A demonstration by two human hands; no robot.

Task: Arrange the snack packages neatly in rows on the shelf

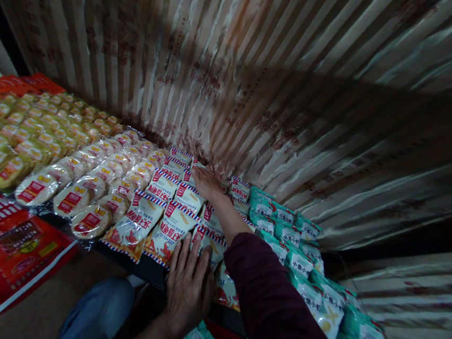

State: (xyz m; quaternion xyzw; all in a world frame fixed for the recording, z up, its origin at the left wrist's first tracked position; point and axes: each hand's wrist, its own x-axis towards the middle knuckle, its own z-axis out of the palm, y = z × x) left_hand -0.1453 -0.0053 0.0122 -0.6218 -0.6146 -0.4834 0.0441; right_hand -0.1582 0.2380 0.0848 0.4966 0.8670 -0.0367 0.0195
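My left hand (189, 280) lies flat with fingers stretched out on the front packets of a row of white snack packets with red and blue print (157, 221). My right hand (208, 181) reaches far back, palm down, resting on the rear packets of the same rows next to the wall; its fingers look extended. A dark maroon sleeve (272, 307) covers my right arm. Neither hand grips anything.
Teal packets (301, 262) fill the rows to the right. Round yellow packets with red labels (73, 176) lie to the left, with more rows behind. A red printed bag (6, 244) hangs at the lower left. A striped corrugated wall (259, 77) rises behind.
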